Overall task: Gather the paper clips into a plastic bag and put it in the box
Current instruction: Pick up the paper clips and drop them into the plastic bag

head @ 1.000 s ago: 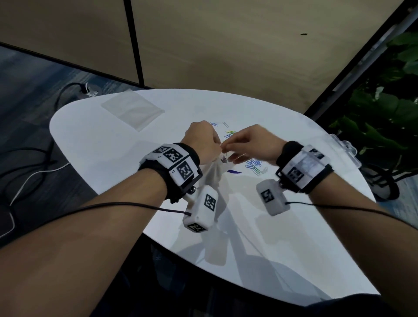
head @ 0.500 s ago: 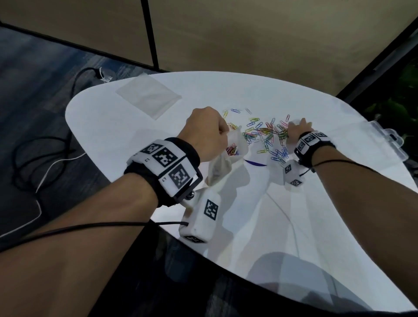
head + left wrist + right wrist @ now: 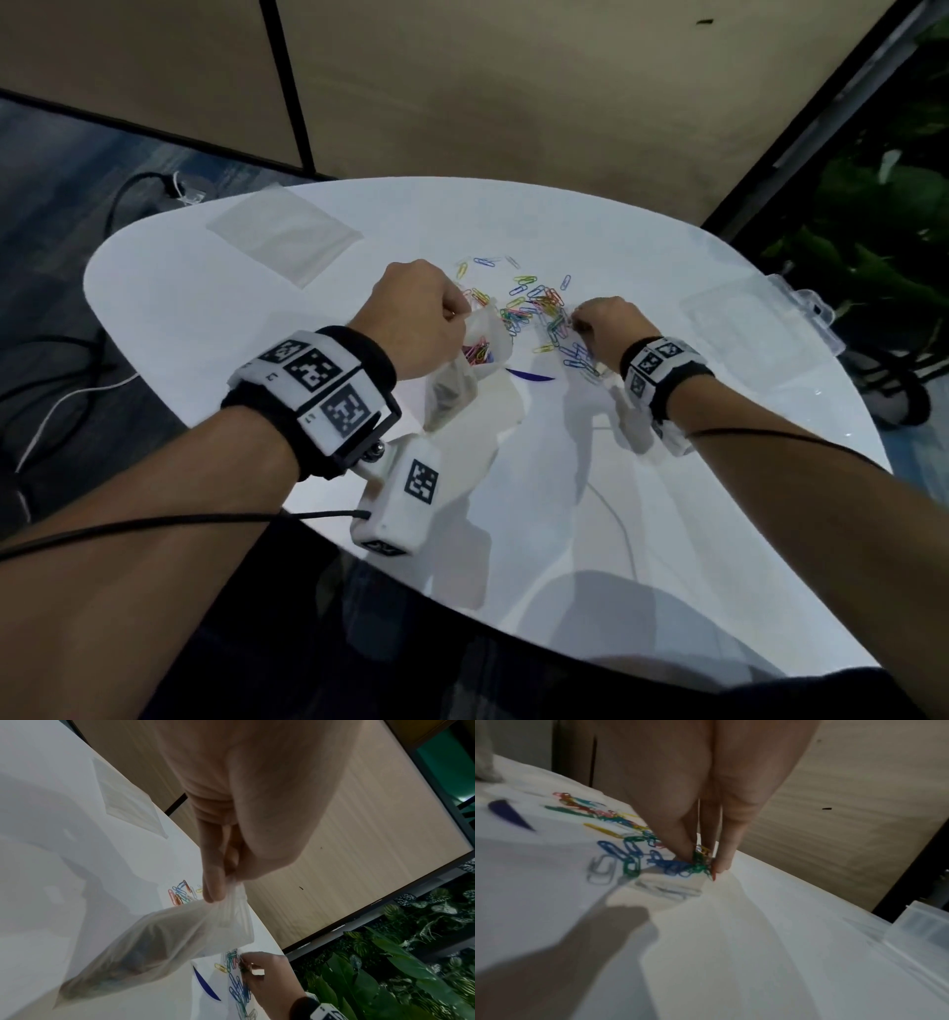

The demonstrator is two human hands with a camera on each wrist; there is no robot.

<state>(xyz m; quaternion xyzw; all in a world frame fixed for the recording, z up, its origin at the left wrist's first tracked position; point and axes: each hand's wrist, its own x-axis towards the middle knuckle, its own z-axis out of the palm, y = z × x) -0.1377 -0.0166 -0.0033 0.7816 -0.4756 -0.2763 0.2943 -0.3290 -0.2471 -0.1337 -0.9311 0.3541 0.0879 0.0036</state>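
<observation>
Several coloured paper clips (image 3: 534, 308) lie scattered mid-table. My left hand (image 3: 411, 318) pinches the rim of a clear plastic bag (image 3: 464, 370) and holds it up above the table; some clips show inside it. In the left wrist view the bag (image 3: 154, 941) hangs from my fingers (image 3: 213, 882). My right hand (image 3: 606, 324) is down on the pile's right side. Its fingertips (image 3: 685, 850) pinch a small bunch of green and blue paper clips (image 3: 695, 862) against the table. The clear plastic box (image 3: 755, 318) sits at the table's right edge.
A second, flat plastic bag (image 3: 282, 231) lies at the table's (image 3: 565, 514) far left. A dark blue sliver (image 3: 529, 374) lies between my hands. Cables trail on the floor at left, and plants stand beyond the right edge.
My right hand left the bag's mouth, moved right to the clip pile and closed its fingertips on a bunch. My left hand keeps holding the bag.
</observation>
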